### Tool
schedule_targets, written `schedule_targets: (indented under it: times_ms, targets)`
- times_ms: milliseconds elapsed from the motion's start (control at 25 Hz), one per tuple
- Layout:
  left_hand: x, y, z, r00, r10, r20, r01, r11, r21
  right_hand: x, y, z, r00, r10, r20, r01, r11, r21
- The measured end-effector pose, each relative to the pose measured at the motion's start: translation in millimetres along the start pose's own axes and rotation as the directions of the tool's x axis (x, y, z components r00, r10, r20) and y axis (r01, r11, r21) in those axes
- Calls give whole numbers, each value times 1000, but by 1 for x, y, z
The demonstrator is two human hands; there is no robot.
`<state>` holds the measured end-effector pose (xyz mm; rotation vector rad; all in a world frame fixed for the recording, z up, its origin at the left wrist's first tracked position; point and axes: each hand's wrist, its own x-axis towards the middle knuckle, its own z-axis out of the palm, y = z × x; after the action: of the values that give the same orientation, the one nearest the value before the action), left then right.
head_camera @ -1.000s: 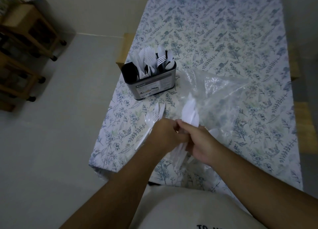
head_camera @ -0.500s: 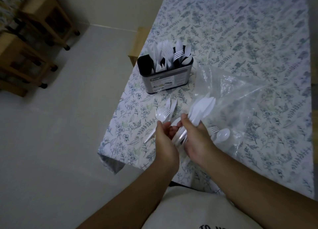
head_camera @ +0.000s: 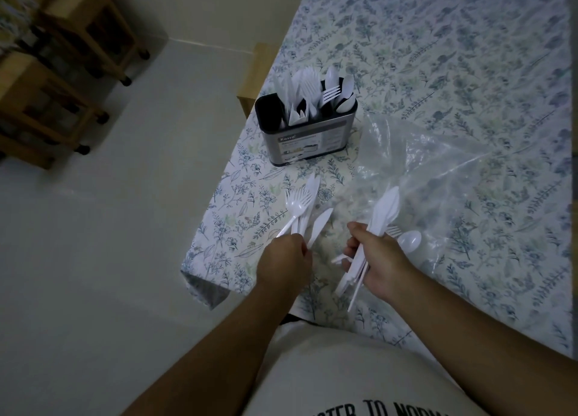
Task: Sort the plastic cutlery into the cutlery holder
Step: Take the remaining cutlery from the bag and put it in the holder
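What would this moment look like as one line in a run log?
left hand: grips white plastic forks and knife | right hand: grips white plastic knives | grey metal cutlery holder: partly filled | clear plastic bag: on table

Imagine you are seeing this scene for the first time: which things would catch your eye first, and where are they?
Probably the two hands low in the middle: the left hand grips a fan of white forks and a knife, the right hand a bundle of knives. Behind them the cutlery holder stands near the table's left edge, bristling with white cutlery, and a clear plastic bag lies crumpled to its right.
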<state>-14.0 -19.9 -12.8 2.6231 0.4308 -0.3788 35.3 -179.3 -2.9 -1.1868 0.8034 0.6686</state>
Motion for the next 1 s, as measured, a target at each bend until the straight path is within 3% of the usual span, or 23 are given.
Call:
schedule_targets:
  times_ms: [280,360,480,560,600,760,880,1000]
  targets:
    - [1,5,0,999,-27,30,27,1000,2,-3,1,4,995,-4,102,5,1000,-8]
    - [-1,10,-3,1000,-26,0,26,994,-109,-3,2,5,994,-17,105,18,1000,-13]
    - [-8,26,-11,990,135,-33,-139,959,-245,0,2,6,992,-47,113,60,992,-113]
    - [-9,30,-13,964,253,-77,-265,931,-251,2,1,7,989,-75,124,92,986,-141]
    - [-5,28,-13,964,244,-106,-263,933,-246,1,0,8,989,-79,126,94,988,-119]
    - [17,8,-13,993,-27,-115,8,988,-157,-1,-6,5,991,-59,122,61,998,-15]
    - [22,4,-13,998,-46,-47,43,997,-61,2,-8,-1,992,-42,117,43,999,-13]
    - [14,7,-14,989,-130,-74,108,963,-247,4,-11,-4,996,-48,82,48,999,8]
